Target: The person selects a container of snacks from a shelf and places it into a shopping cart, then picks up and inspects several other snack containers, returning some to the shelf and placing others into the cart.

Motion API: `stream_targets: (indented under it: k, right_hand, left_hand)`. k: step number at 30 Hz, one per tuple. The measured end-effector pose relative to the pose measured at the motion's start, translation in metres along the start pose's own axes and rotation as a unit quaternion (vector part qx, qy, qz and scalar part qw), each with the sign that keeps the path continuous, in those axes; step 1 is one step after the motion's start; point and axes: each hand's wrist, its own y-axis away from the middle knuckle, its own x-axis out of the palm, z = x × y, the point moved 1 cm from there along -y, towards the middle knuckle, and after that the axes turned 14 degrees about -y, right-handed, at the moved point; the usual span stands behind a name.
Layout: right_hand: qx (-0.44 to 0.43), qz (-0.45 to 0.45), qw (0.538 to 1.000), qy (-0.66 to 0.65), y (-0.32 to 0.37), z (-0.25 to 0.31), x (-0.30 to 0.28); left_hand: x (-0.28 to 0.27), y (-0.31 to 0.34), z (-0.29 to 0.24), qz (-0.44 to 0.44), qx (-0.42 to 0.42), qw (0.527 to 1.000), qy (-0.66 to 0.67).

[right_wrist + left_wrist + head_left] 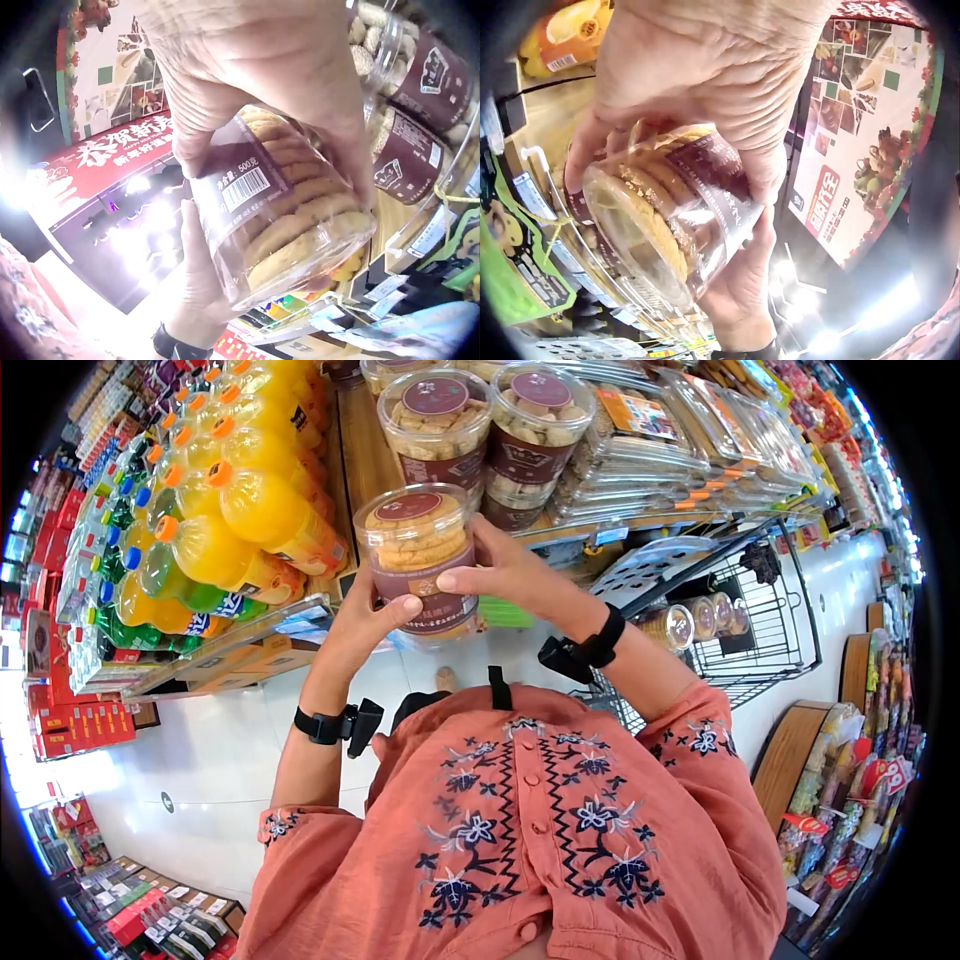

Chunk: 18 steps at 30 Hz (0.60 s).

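Observation:
In the head view a clear plastic jar of round cookies [420,545] with a maroon label and lid sticker is held upright between both hands, in front of the display. The left hand [355,625] grips its left side, thumb across the front; the right hand [520,582] grips the right side, thumb on the label. The left wrist view shows the jar [660,217] with the left hand [712,67] curled round it. In the right wrist view the right hand [262,67] clasps the jar [277,210], whose barcode label shows; the far fingers are partly hidden.
More jars [435,420] stand on the wooden shelf behind. Orange drink bottles [265,510] are at the left, flat clear packs [640,450] at the right. A black wire shopping cart [750,620] holding several jars [703,618] stands at the right.

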Motion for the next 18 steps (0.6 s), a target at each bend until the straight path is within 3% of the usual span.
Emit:
stream_targets:
  k: [4, 7, 18]
  right_hand:
    - [-0.016, 0.001, 1.0, 0.006, -0.029, -0.018, 0.005]
    - [0.028, -0.008, 0.997, 0.067, -0.042, -0.021, 0.005]
    - [-0.012, 0.0, 0.987, 0.161, -0.064, -0.053, -0.008]
  left_hand:
    - [-0.019, -0.008, 0.024, -0.035, 0.0, 0.999, 0.014]
    - [-0.03, -0.014, 0.042, -0.053, -0.005, 0.998, 0.031]
    - [-0.052, -0.038, 0.077, -0.015, 0.006, 1.0, -0.019]
